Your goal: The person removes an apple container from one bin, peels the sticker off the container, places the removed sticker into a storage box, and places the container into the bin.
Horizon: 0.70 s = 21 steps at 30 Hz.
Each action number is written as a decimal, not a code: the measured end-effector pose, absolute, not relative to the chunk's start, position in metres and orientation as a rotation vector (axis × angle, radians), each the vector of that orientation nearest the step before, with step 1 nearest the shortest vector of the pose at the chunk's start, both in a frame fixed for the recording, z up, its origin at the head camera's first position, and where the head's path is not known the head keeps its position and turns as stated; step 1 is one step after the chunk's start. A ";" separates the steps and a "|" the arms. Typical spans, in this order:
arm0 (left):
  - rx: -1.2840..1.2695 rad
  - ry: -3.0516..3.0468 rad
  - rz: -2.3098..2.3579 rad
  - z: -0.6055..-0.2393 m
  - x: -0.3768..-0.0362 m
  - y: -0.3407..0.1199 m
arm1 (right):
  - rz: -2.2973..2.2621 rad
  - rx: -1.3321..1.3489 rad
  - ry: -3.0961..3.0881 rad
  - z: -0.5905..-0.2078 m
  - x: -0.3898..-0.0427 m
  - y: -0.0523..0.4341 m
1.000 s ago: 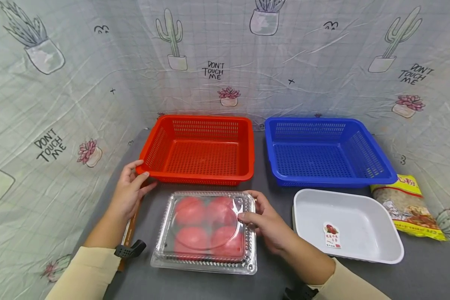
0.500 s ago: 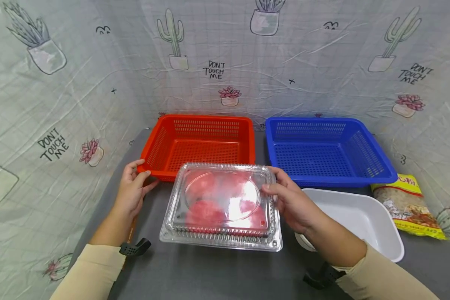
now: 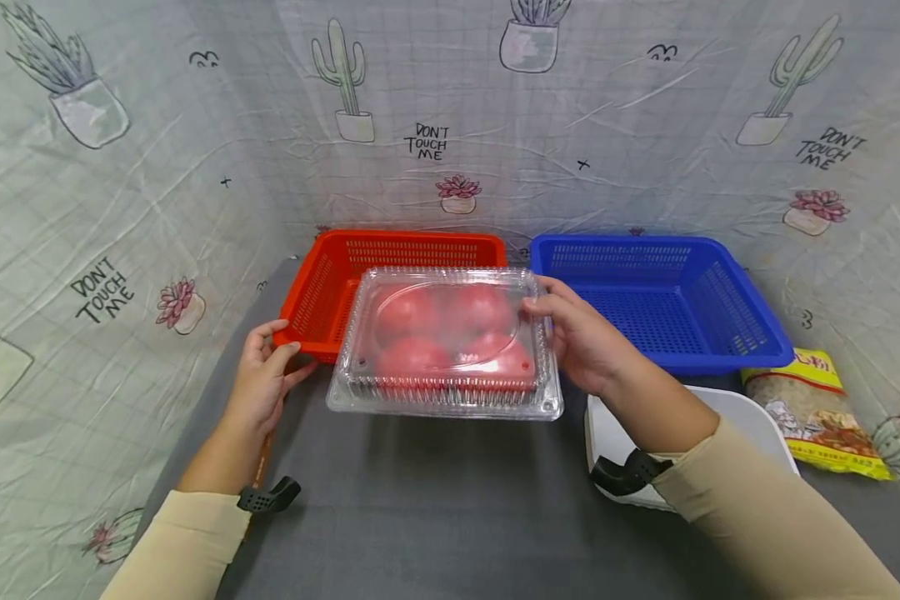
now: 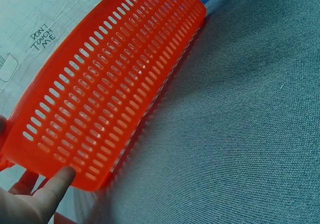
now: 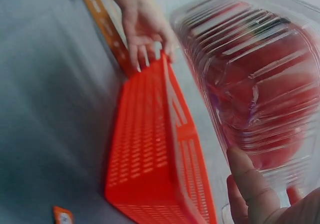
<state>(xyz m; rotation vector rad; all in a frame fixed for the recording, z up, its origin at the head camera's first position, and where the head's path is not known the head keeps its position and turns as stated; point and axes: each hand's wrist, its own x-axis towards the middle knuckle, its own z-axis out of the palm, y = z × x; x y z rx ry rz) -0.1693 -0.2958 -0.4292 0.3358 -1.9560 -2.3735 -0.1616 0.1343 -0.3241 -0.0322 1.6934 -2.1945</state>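
In the head view, my right hand point(image 3: 588, 337) grips the right side of a clear plastic clamshell box point(image 3: 450, 400). Several round red fruits point(image 3: 412, 354) show through its lid; their exact kind is unclear. The box is raised off the table, over the front part of a red slotted basket point(image 3: 311, 304), and hides much of it. My left hand point(image 3: 258, 387) holds the basket's front left corner, fingers and thumb about the rim. The left wrist view shows that hand point(image 4: 37, 199) at the basket corner. In the right wrist view, the right thumb point(image 5: 250, 184) presses the box's side.
A blue slotted basket point(image 3: 757, 333) stands right of the red one. In front of it sits a white tray point(image 3: 727, 417), partly behind the right forearm. A yellow food packet point(image 3: 817, 412) lies at the right. An orange-brown strip point(image 5: 107, 27) lies beneath the left forearm.
The right hand has lifted the clamshell box from the table and moved it forward and slightly right, over the red basket's front. The left hand has stayed at the basket corner.
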 end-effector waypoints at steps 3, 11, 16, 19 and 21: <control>0.333 -1.954 -2.370 -0.431 -0.170 -0.296 | -2.199 -0.024 1.681 -0.319 -0.179 0.128; 0.411 -1.940 -2.355 -0.432 -0.173 -0.294 | -2.157 0.089 1.713 -0.316 -0.227 0.105; 0.430 -1.956 -2.324 -0.431 -0.174 -0.293 | -2.151 0.181 1.671 -0.321 -0.258 0.088; 0.424 -1.963 -2.328 -0.432 -0.175 -0.293 | -2.135 0.221 1.664 -0.320 -0.274 0.077; 0.420 -1.950 -2.342 -0.432 -0.175 -0.294 | -2.110 0.229 1.671 -0.319 -0.284 0.070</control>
